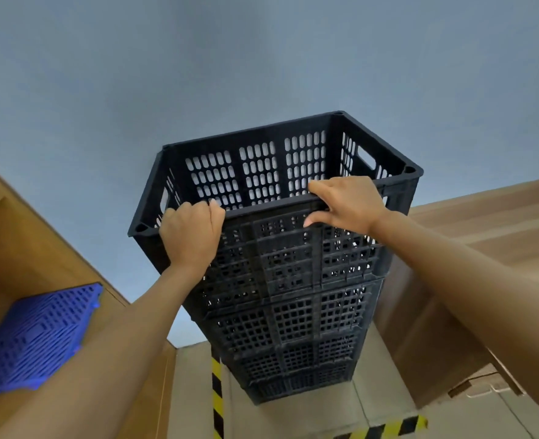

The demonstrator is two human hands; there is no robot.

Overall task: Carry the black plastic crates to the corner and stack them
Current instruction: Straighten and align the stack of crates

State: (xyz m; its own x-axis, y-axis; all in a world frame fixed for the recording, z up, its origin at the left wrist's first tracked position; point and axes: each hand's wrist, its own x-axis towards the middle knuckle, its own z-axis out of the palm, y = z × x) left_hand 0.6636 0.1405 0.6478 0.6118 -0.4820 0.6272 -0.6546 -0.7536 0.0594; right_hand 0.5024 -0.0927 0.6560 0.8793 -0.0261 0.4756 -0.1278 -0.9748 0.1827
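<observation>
Both bare forearms reaching up and forward from the lower corners, converging toward the middle. Left hand (pixel 192 236) with back facing the camera, fingers curled over the near rim of the top crate (pixel 293 172), thumb wrapped alongside. Right hand (pixel 345 205) angled inward, fingers hooked over the same rim, thumb pressed against the outer wall below. Wrists straight, hands apart.

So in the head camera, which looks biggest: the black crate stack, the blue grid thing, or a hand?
1. Stack of black plastic crates, clearly biggest.
2. Blue plastic grid panel.
3. Left hand, smallest, though nearness makes it unsure.
</observation>
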